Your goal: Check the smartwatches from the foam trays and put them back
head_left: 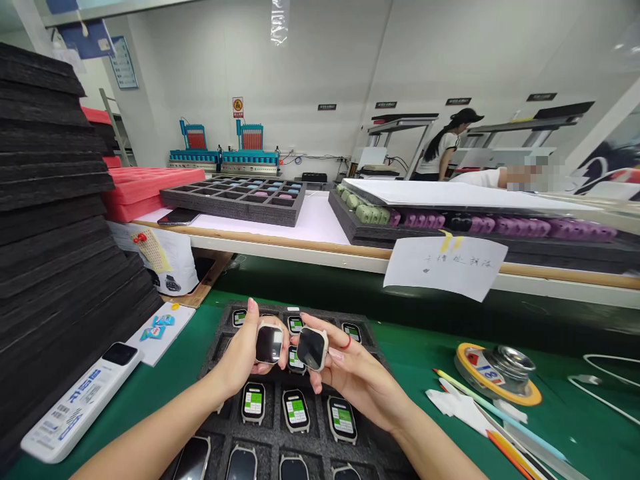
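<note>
My left hand [245, 350] is closed around a smartwatch [269, 343] with a square dark screen and a pale case. Beside it, my right hand [345, 360] grips a second smartwatch [313, 348], also dark-screened, between thumb and fingers. Both watches are held up side by side above a black foam tray [273, 393]. Several more watch bodies sit in its compartments; one lit watch [296, 410] shows a green and white screen. Nearer me, the front row includes a dark-screened watch [241, 463]. My hands and forearms hide part of the tray.
Left stands a tall stack of black foam trays [55, 267], with a white handheld box-shaped device [83, 403] beside it. A tape roll [480, 380] and pens [505, 417] lie right. Ahead, a raised shelf [320, 217] bears foam trays. A person [445, 147] is in the background.
</note>
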A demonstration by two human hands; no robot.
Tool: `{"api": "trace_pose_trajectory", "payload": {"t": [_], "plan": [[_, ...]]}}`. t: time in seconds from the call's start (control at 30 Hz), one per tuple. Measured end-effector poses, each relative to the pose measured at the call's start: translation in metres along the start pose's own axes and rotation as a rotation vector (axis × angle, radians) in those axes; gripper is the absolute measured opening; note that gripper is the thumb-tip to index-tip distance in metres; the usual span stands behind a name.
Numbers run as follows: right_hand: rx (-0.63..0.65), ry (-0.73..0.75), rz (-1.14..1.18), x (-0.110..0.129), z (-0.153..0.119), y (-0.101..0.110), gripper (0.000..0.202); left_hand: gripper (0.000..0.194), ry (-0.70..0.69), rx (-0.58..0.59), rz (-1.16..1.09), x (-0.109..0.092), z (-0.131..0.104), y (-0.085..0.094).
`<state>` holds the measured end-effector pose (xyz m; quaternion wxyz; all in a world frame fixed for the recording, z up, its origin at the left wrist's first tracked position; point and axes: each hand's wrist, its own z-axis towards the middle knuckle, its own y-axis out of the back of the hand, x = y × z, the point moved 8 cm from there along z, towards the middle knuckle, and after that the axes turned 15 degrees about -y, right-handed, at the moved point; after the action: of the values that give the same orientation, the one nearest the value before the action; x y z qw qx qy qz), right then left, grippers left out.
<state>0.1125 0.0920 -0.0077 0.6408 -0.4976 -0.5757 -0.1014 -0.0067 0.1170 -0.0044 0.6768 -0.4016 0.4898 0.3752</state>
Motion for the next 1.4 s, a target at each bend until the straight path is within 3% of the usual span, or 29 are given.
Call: {"api": "trace_pose_trajectory", "payload": {"t": [0.3,1.4], "plan": [[-0.046,0.009,-0.071,-0.0034,-0.0018,0.0013,0.048,0.071,-0.030,-0.010,0.013,-0.0008,-0.0033,-0.0009],[0.069,0.058,-0.078,-0.0014,-0.0023,-0.0043,0.043,0.069,-0.057,-0.029,0.018,-0.0013,-0.0003,0.0023]]}}
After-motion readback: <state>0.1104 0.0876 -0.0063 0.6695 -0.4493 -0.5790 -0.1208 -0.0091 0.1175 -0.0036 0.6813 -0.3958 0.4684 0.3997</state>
